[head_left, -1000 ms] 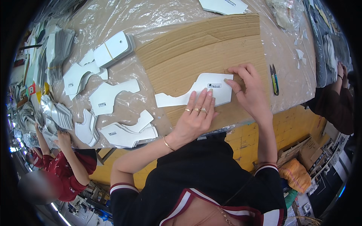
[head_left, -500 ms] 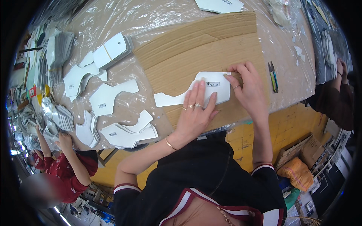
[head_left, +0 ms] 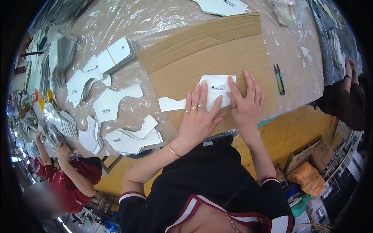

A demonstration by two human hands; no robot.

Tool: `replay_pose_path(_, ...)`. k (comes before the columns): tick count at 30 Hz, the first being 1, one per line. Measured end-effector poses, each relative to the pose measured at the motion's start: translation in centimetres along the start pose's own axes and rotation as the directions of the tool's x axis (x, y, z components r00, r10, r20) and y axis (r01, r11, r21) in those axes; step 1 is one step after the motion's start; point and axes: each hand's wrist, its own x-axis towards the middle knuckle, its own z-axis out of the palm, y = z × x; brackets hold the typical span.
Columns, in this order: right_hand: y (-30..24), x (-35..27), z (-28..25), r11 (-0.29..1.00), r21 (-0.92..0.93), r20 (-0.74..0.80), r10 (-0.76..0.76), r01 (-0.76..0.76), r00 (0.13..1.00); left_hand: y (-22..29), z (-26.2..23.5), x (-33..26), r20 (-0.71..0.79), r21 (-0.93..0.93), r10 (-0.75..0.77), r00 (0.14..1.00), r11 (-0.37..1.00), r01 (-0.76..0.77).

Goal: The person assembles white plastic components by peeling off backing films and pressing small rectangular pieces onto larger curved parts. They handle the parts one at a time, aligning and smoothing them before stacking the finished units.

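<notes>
A white cut piece (head_left: pixel 213 82) with a small printed label lies flat on a brown cardboard sheet (head_left: pixel 210 46). My left hand (head_left: pixel 199 116) rests on it with fingers stretched, covering its middle; its narrow end shows left of that hand. My right hand (head_left: pixel 246 103) lies spread, with the thumb and index finger over the piece's right edge and the other fingers on the cardboard. Left of the cardboard lie a single labelled white piece (head_left: pixel 112 101) and a pile of similar pieces (head_left: pixel 134 136).
Yellow-and-blue thread snips (head_left: pixel 279 79) lie right of the cardboard. A banded stack of white pieces (head_left: pixel 116 56) stands at the upper left. More white pieces (head_left: pixel 221 6) lie beyond the cardboard. A co-worker in a red shirt (head_left: pixel 74 174) handles pieces at the far left.
My right hand has gone from pinching the piece's upper right corner to lying flat with fingers spread. My left hand has shifted slightly left and stays on the piece.
</notes>
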Motion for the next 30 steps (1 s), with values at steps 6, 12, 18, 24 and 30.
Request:
replay_pose_path(6, 0.0, -0.3, -0.3, 0.991, 0.135, -0.051, 0.008, -0.001, 0.999, -0.6, 0.1, -0.5, 0.036, -0.069, 0.000, 0.999, 0.998, 0.002)
replay_pose_path(12, 0.1, -1.0, -0.4, 0.990, 0.132, -0.030, -0.054, 0.057, 0.998, -0.6, 0.3, -0.7, 0.029, -0.046, 0.003, 1.000, 0.999, -0.002)
replay_pose_path(18, 0.4, -0.7, -0.8, 0.987, 0.143, -0.034, -0.072, 0.076, 0.997, -0.6, -0.5, -0.7, 0.104, -0.038, 0.006, 0.995, 0.999, -0.002)
replay_pose_path(24, -0.3, -0.4, 0.2, 0.994, 0.100, 0.132, -0.051, 0.038, 0.990, -0.4, -0.8, -0.7, 0.102, -0.009, 0.014, 0.995, 1.000, -0.013)
replay_pose_path(30, 0.7, -0.2, 0.7, 0.936, 0.344, -0.053, 0.092, -0.068, 0.994, -0.4, -1.0, -0.8, 0.055, -0.065, 0.030, 0.998, 0.998, -0.027)
